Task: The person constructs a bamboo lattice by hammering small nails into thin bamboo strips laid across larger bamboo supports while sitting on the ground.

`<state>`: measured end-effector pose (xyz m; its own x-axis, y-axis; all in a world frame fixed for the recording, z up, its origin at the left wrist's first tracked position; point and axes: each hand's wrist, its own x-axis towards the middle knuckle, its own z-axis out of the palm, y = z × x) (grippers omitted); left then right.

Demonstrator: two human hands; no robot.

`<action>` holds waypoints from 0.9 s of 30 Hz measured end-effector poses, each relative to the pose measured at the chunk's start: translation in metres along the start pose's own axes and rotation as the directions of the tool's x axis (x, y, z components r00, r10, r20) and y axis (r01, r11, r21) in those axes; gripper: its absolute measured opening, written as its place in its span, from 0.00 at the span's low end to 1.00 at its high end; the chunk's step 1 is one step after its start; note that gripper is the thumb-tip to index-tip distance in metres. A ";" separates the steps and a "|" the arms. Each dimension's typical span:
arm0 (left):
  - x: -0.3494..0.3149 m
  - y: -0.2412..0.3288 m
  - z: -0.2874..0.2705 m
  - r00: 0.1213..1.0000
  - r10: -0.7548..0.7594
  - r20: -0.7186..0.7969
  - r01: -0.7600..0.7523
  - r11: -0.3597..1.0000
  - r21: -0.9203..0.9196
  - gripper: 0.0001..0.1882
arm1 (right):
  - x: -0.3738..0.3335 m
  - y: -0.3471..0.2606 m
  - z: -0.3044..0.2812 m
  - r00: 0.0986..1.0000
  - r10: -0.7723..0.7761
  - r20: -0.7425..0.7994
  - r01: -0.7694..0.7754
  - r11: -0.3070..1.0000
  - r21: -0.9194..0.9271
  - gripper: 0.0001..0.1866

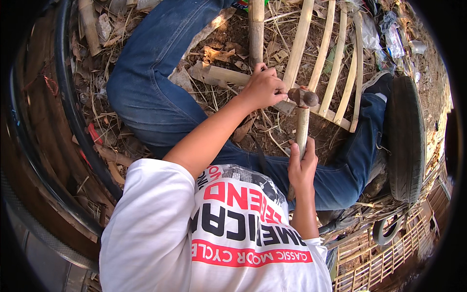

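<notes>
My right hand (302, 165) is wrapped round the wooden handle of a hammer (302, 124). The rounded metal head points away from me, close to the fingers of my left hand (265, 88). Those fingers are pinched together over a flat bamboo crosspiece (221, 75); whatever is between them is too small to make out. Several pale bamboo slats (318, 61) run away from the crosspiece, side by side with gaps between them. Beyond my left hand, a thicker bamboo pole (256, 31) extends toward the top edge.
A black tyre (406, 141) stands on the right beside my shoe (378, 83). Bamboo latticework (369, 260) lies at lower right. Curved black tubing (63, 73) bends along the left. Dry leaves (219, 54) litter the soil between my legs, and plastic scraps (391, 36) lie at upper right.
</notes>
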<state>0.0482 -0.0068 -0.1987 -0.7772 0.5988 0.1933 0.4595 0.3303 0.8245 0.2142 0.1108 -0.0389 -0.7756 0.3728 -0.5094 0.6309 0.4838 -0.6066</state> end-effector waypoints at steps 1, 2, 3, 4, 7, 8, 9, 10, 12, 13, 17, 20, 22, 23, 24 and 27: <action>0.001 0.000 0.000 1.000 0.008 -0.008 -0.008 1.000 -0.010 0.09 | -0.002 0.000 0.001 1.000 -0.001 -0.022 0.002 1.000 0.023 0.13; 0.000 0.001 -0.001 1.000 0.009 -0.014 -0.009 1.000 -0.008 0.09 | -0.001 -0.001 0.003 0.999 -0.016 -0.033 0.017 1.000 0.023 0.13; -0.001 0.001 -0.003 1.000 -0.002 -0.006 0.002 1.000 0.016 0.09 | 0.003 -0.001 0.005 0.999 -0.028 -0.023 0.027 0.999 -0.024 0.13; 0.000 0.003 -0.006 1.000 -0.012 0.001 0.012 0.999 0.035 0.09 | 0.010 0.000 0.006 0.999 -0.037 -0.014 0.035 0.997 -0.075 0.12; 0.000 0.005 -0.005 1.000 -0.015 0.020 0.015 1.000 0.015 0.08 | 0.012 0.002 0.006 0.998 -0.057 -0.005 0.057 0.993 -0.107 0.11; -0.001 0.004 -0.004 1.000 -0.016 0.025 0.016 1.000 0.001 0.08 | 0.012 -0.004 0.001 0.999 -0.037 0.015 0.038 0.994 -0.102 0.12; -0.001 0.003 -0.004 1.000 -0.003 0.017 0.003 1.000 -0.005 0.08 | 0.011 -0.006 -0.001 0.999 -0.016 0.035 0.020 0.995 -0.097 0.12; -0.002 0.002 -0.002 1.000 0.009 0.012 -0.008 1.000 -0.011 0.08 | 0.006 -0.003 0.002 1.000 -0.022 -0.007 0.021 0.997 -0.075 0.12; 0.000 -0.002 0.000 0.999 -0.005 0.040 0.005 1.000 -0.003 0.09 | 0.000 -0.005 0.002 0.999 -0.015 -0.044 0.014 1.000 -0.015 0.12; 0.000 -0.002 0.000 0.999 -0.011 0.039 0.011 1.000 -0.008 0.09 | -0.002 -0.006 0.002 0.997 -0.006 -0.073 0.007 1.000 0.014 0.12; 0.001 0.003 -0.002 1.000 -0.013 0.019 0.013 1.000 0.010 0.08 | 0.014 0.008 0.012 0.994 -0.109 -0.017 0.104 0.977 -0.186 0.12; -0.002 0.002 -0.001 0.999 -0.019 0.044 0.019 1.000 -0.002 0.07 | 0.008 0.000 0.010 0.994 -0.104 -0.017 0.100 0.985 -0.144 0.13; -0.002 0.003 0.000 1.000 -0.011 0.029 0.011 1.000 -0.005 0.08 | 0.000 -0.008 0.010 0.992 -0.108 -0.067 0.102 0.991 -0.083 0.13; -0.002 0.002 0.000 1.000 -0.005 0.023 0.005 1.000 -0.007 0.08 | -0.004 -0.011 0.008 0.991 -0.106 -0.084 0.101 0.993 -0.058 0.13; 0.000 0.001 -0.001 1.000 0.002 0.026 -0.002 1.000 -0.010 0.09 | -0.004 -0.011 0.007 0.993 -0.087 -0.082 0.084 0.995 -0.047 0.13; -0.002 0.000 -0.002 0.998 -0.032 0.051 0.033 0.999 -0.003 0.08 | 0.002 -0.009 0.012 0.990 -0.120 -0.076 0.111 0.987 -0.117 0.14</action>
<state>0.0487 -0.0100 -0.1983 -0.7686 0.6244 0.1390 0.4328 0.3476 0.8318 0.2075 0.0981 -0.0415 -0.8449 0.3710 -0.3853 0.5345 0.6113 -0.5836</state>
